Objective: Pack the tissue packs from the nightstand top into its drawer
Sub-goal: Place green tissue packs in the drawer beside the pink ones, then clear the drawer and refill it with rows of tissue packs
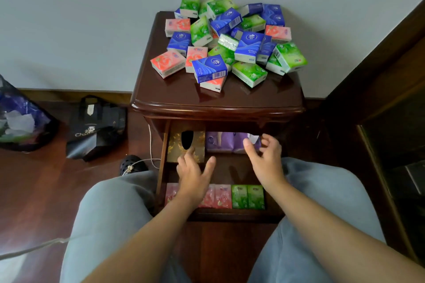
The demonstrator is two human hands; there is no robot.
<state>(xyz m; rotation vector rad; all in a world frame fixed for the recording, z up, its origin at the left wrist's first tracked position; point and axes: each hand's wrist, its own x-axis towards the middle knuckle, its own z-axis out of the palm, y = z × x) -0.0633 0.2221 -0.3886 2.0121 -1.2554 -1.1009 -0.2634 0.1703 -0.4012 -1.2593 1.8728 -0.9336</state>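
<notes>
Several tissue packs in blue, green and pink lie in a loose heap on the dark wooden nightstand top. Below it the drawer stands pulled out. Along the drawer's front edge stands a row of pink packs and two green packs. My left hand hovers over the drawer with fingers spread, holding nothing and covering part of the pink row. My right hand is above the drawer's right side, fingers loosely curled and empty.
At the drawer's back lie a gold tissue box and purple packs. A black bag and a plastic bag sit on the wood floor at left. A white cable runs beside the nightstand. Dark furniture stands at right.
</notes>
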